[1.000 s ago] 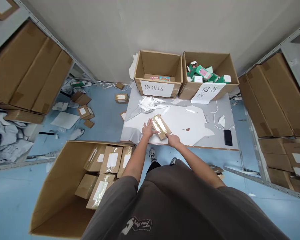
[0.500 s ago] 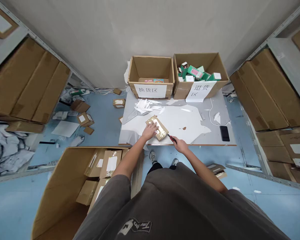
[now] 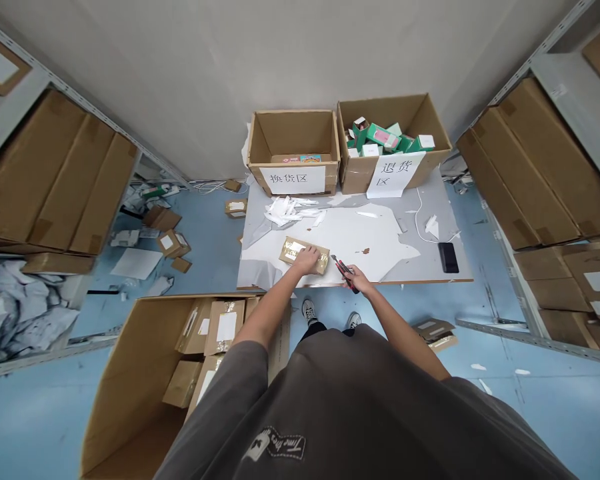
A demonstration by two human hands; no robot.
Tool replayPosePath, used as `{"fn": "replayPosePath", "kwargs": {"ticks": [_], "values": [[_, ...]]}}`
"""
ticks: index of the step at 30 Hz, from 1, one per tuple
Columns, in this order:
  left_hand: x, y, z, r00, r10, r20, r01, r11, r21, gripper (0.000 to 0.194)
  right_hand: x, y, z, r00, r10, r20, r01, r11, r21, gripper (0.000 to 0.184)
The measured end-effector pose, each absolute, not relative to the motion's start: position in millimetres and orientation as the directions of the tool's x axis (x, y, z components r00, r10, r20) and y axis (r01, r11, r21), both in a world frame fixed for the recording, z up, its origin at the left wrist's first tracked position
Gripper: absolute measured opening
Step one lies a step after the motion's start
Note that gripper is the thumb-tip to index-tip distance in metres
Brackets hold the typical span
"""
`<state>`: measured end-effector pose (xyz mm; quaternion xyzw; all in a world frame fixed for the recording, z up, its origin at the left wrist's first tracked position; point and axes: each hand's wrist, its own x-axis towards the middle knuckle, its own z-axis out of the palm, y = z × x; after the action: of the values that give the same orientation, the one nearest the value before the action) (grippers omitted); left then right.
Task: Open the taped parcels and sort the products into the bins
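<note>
**Hands apart: left hand (image 3: 307,260) flat on a parcel (image 3: 295,251), right hand (image 3: 359,280) gripping a box cutter (image 3: 343,273)**

The left hand lies palm down across the right part of the taped kraft parcel, pressing it to the table (image 3: 430,267), near the edge closest to the person. The right hand is closed around the red-and-black cutter's handle, with its tip pointing up and left, just beside the parcel's right end. The parcel lies flat on a white sheet (image 3: 350,233) that covers much of the table.

Beyond it are white paper scraps (image 3: 285,212). Two cartons stand at the far edge: the left box (image 3: 293,143), signed 换货区, holds a small colourful package, and the right box (image 3: 390,113), signed 退货区, holds green cartons (image 3: 384,138). A phone (image 3: 449,257) and a white cable (image 3: 420,220) lie on the right. A floor carton (image 3: 125,380) with more parcels stands at lower left.
</note>
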<state>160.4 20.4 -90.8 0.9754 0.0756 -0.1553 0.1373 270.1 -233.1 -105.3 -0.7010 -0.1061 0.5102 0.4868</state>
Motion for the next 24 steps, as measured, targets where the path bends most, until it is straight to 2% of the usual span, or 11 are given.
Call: {"fn": "replayPosePath", "kwargs": {"ticks": [3,6,9,12,14,17,24], "values": [[159,13,-97,0.928,0.221,-0.299,0.306,-0.911,0.275,0.062,279,-225,-109,0.460,0.655,-0.600,-0.181,-0.592,-0.785,0.022],[155,9,-103,0.920,0.284,-0.272,0.361,-0.884,0.298,0.056,289,-213,-106,0.445,0.708,-0.549,0.105,-0.650,-0.753,0.021],[151,9,-106,0.921,0.295,-0.254,0.368,-0.874,0.319,0.053,295,-200,-100,0.418,0.746,-0.519,0.396,-0.664,-0.635,0.024],[149,11,-106,0.931,0.272,-0.245,0.344,-0.876,0.339,0.055,298,-193,-94,0.422,0.742,-0.521,0.557,-0.666,-0.497,0.029],[149,12,-105,0.936,0.262,-0.236,0.334,-0.875,0.351,0.058,300,-192,-91,0.418,0.726,-0.546,0.573,-0.677,-0.462,0.030],[148,12,-103,0.936,0.258,-0.239,0.334,-0.864,0.376,0.060,301,-193,-88,0.374,0.706,-0.601,0.494,-0.700,-0.515,0.029],[150,14,-100,0.931,0.261,-0.256,0.347,-0.849,0.397,0.059,279,-195,-96,0.274,0.644,-0.714,0.087,-0.757,-0.648,0.021]]}}
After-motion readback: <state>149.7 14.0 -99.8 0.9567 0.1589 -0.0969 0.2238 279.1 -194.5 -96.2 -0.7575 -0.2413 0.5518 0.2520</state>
